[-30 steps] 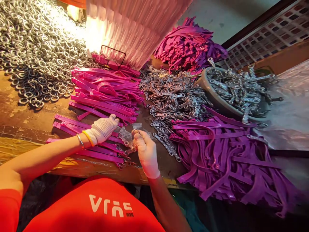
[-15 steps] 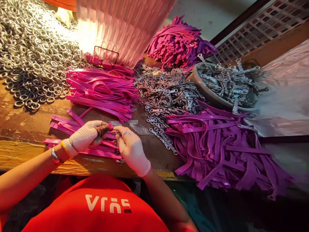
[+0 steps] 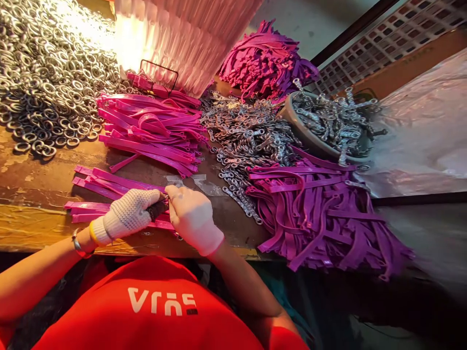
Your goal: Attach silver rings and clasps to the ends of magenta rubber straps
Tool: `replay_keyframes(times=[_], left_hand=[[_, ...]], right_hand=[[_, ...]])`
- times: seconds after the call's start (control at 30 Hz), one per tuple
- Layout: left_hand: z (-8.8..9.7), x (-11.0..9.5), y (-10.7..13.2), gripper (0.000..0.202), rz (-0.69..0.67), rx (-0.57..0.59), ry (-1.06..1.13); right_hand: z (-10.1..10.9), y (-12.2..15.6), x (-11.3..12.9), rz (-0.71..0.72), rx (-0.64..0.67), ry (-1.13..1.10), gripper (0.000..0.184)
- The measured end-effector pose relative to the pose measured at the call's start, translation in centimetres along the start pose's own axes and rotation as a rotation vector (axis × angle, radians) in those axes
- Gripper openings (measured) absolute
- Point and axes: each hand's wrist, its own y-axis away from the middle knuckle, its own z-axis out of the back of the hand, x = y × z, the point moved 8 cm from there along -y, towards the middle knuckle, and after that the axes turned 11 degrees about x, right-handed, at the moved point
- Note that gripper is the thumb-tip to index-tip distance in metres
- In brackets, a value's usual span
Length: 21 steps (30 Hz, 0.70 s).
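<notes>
Has both forearms slanting in from the near side, elbows wide apart, to meet over the near part of the table [image 3: 233,238]. Has the left hand [image 3: 127,211] pointing right, its fingers [image 3: 156,207] dark at the tips; has the right hand [image 3: 193,214] turned left, knuckles bent and back upward. Wears white gloves, the left one dotted and yellow at the cuff, with a bracelet [image 3: 77,243] on that wrist. Shows the fingers of both hands drawn narrow, tip to tip; cannot tell whether closed on anything. Perhaps pinching an end of one of the pink straps [image 3: 116,181], lying on the table left of and partly beneath the hands.

Bears white lettering [image 3: 162,301] across the red shirt [image 3: 146,272], starting with a shape like a V, but too stylised to read for certain. Includes a small dark block under the last letter, too tiny to make out.

Covered by the hands: the right ends of several near straps. Cut off at the far left: a heap of metal rings [image 3: 51,92], partly washed out by glare. Piled to the right: metal links [image 3: 251,129], a bucket [image 3: 310,133] of more links, and purple straps [image 3: 314,214], running into shadow at the near right.
</notes>
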Motion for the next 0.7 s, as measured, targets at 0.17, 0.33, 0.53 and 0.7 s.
replay_keyframes(times=[0.17,0.33,0.53,0.7], left_hand=[[-0.5,0.8,-0.3,0.03,0.05,0.056,0.125],[-0.8,1.0,0.3,0.037,0.11,-0.017,0.161],[-2.1,1.4,0.2,0.034,0.112,0.006,0.034],[-1.7,0.2,-0.7,0.028,0.067,0.052,-0.022]], right_hand=[[-0.3,0.1,-0.3,-0.025,0.031,-0.129,0.028],[-1.9,-0.2,-1.2,-0.113,0.241,-0.203,0.049],[-4.3,0.1,-1.1,-0.071,0.347,-0.094,0.021],[-4.2,0.5,-1.1,0.007,0.332,0.027,0.025]])
